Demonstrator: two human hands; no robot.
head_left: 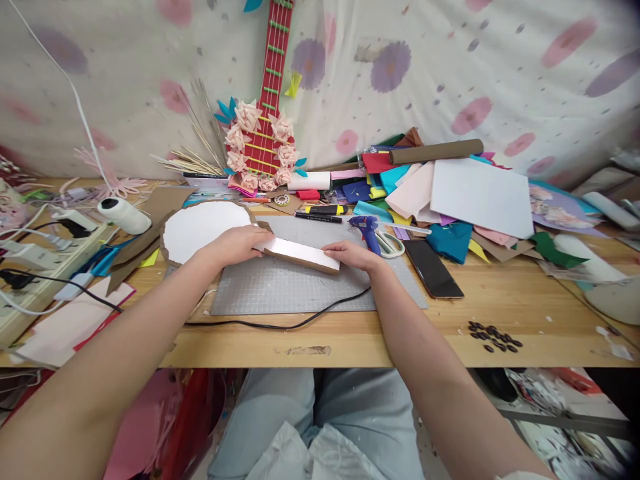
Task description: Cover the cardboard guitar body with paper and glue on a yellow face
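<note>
A long cardboard strip (pixel 305 255) with a white top and brown sides lies at a slant above the grey cutting mat (pixel 250 293). My left hand (pixel 243 243) grips its left end, and the fingers of my right hand (pixel 350 253) are closed on its right end. Beside my left hand is a rounded cardboard shape (pixel 200 227) with a white face and brown edge. My left hand covers the place where the two pieces meet, so I cannot tell whether they are joined. A blue glue gun (pixel 369 232) stands just beyond my right hand.
A red paper guitar with roses (pixel 257 150) leans at the back. White-handled scissors (pixel 393 245), a black phone (pixel 434 269) and heaped coloured paper (pixel 450 243) lie to the right. A black cord (pixel 280 327) crosses in front. Power strips (pixel 30 293) stand left; dark beads (pixel 493 337) lie front right.
</note>
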